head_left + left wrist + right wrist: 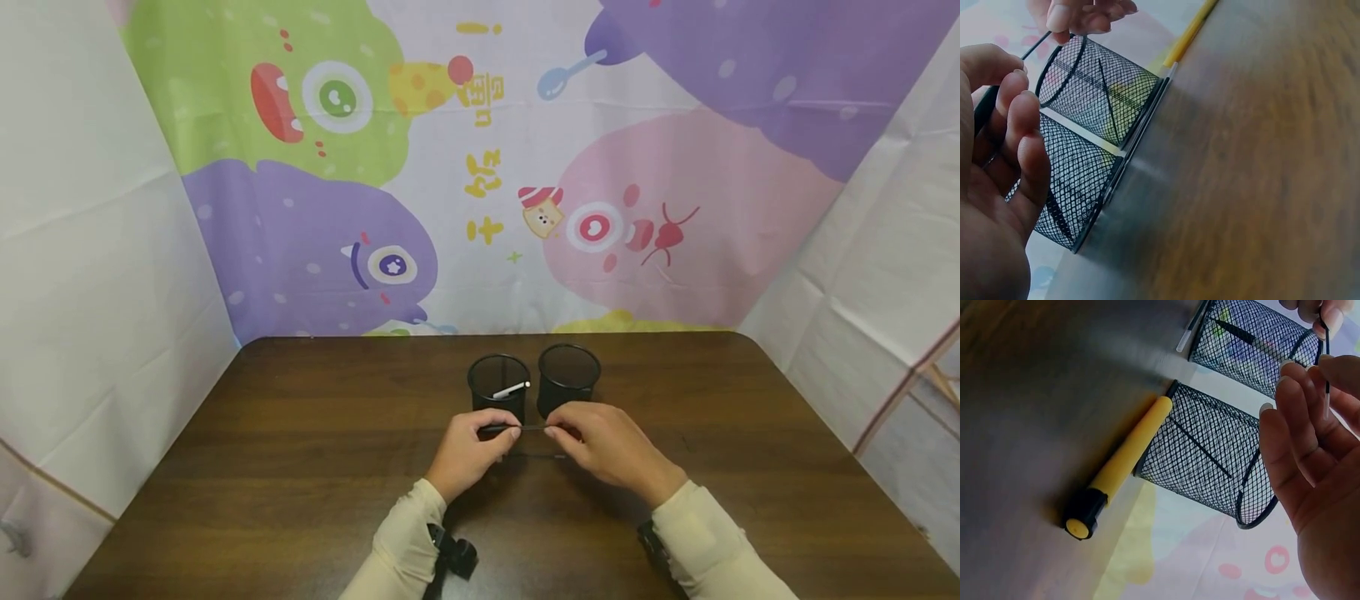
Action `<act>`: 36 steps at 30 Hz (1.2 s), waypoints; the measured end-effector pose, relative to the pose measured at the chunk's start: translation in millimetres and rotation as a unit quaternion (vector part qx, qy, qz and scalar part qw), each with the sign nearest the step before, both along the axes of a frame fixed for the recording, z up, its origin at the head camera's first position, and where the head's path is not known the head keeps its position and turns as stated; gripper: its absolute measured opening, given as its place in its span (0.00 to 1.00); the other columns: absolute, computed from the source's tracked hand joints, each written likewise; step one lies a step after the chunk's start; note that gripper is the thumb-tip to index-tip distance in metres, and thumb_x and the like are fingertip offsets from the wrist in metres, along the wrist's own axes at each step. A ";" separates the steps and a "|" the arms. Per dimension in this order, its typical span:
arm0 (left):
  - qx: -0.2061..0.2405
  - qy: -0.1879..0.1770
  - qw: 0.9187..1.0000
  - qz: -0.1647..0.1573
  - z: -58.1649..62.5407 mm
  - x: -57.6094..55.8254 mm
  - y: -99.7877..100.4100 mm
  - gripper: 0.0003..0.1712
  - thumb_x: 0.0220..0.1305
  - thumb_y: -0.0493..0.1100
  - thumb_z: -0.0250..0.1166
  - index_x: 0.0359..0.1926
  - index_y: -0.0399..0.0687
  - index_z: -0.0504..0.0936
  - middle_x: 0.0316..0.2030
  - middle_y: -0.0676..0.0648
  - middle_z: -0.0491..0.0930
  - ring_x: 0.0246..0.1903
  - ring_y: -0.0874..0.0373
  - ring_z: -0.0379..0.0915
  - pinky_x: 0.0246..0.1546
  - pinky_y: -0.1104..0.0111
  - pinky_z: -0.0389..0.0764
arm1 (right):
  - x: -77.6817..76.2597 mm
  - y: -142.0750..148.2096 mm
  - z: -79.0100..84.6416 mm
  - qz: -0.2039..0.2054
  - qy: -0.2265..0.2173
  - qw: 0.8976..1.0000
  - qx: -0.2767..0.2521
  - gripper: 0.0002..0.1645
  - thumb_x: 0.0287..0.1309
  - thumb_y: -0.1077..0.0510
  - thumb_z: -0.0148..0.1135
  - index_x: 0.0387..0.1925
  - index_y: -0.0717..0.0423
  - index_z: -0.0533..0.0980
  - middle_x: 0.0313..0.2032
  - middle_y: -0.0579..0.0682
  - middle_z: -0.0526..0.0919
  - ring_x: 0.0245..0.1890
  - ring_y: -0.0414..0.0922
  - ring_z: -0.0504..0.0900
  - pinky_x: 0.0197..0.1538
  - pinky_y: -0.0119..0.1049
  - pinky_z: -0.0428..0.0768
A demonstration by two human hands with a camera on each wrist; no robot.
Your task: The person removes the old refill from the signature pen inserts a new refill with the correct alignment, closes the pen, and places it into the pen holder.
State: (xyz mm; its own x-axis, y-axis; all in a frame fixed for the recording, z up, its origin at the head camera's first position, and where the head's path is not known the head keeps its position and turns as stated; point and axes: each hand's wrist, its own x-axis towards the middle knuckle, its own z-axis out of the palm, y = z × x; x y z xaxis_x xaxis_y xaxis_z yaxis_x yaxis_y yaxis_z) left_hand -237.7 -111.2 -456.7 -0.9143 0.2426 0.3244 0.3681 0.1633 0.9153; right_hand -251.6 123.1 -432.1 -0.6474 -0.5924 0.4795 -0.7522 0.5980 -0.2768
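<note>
Table [300,500] — two cups [487,404] [558,396], two hands [467,454] [615,446]; one held rod [534,427]

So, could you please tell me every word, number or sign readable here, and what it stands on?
"干饭噜!": yellow, sideways on the backdrop; its third character is less certain.
No readable text on the cups, rod or yellow stick; any print there is too small or blurred.

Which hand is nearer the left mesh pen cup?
Left: the left hand is in front of the left mesh pen cup; the right hand is farther right, by the other cup.
</note>
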 end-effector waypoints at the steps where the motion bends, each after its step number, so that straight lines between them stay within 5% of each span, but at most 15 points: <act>1: -0.002 0.001 1.000 0.000 -3.9 -2.4 0.0 0.05 0.65 0.33 0.68 0.41 0.35 0.85 0.25 0.49 0.79 0.21 0.63 0.72 0.24 0.72 0.76 | 0.1 -0.6 0.0 0.001 -0.001 1.000 0.001 0.03 0.65 0.56 0.67 0.39 0.48 0.83 0.32 0.36 0.83 0.30 0.30 0.77 0.34 0.32 0.79; 9: 0.000 0.007 1.000 -0.019 -15.7 -9.5 -3.0 0.09 0.66 0.39 0.69 0.42 0.37 0.86 0.25 0.51 0.80 0.22 0.60 0.76 0.25 0.69 0.80 | 1.3 -6.1 1.5 -0.001 -0.009 1.000 0.006 0.03 0.66 0.55 0.66 0.39 0.47 0.84 0.32 0.36 0.82 0.29 0.30 0.76 0.34 0.32 0.79; 16: 0.011 -0.004 0.999 -0.037 -15.4 -9.0 -1.6 0.06 0.65 0.40 0.69 0.41 0.43 0.88 0.27 0.44 0.84 0.26 0.43 0.81 0.28 0.66 0.83 | 1.9 -8.5 0.6 0.000 -0.018 1.000 0.015 0.04 0.67 0.54 0.65 0.40 0.48 0.84 0.33 0.36 0.82 0.29 0.30 0.75 0.34 0.32 0.78; 25: 0.002 -0.001 0.999 -0.033 -14.8 -8.3 1.8 0.06 0.65 0.33 0.67 0.42 0.34 0.86 0.28 0.37 0.84 0.26 0.45 0.81 0.27 0.68 0.83 | 2.6 -12.2 1.5 0.007 -0.006 1.000 0.014 0.04 0.66 0.54 0.66 0.39 0.48 0.85 0.32 0.36 0.83 0.29 0.31 0.76 0.34 0.32 0.79; 36: 0.025 -0.021 0.998 -0.058 -14.5 -8.9 0.5 0.06 0.65 0.39 0.69 0.42 0.41 0.87 0.32 0.35 0.85 0.31 0.41 0.84 0.30 0.64 0.85 | 2.3 -13.2 -0.9 0.018 -0.002 1.000 0.013 0.05 0.67 0.54 0.65 0.39 0.49 0.85 0.33 0.36 0.83 0.30 0.32 0.77 0.36 0.35 0.80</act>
State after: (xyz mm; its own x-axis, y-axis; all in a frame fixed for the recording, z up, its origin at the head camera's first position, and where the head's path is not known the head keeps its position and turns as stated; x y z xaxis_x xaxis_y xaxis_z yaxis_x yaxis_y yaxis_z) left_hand -246.6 -110.7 -471.2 -0.8938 0.3320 0.3014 0.3437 0.0756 0.9360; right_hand -249.3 110.0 -433.0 -0.6269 -0.6287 0.4601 -0.7727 0.5771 -0.2644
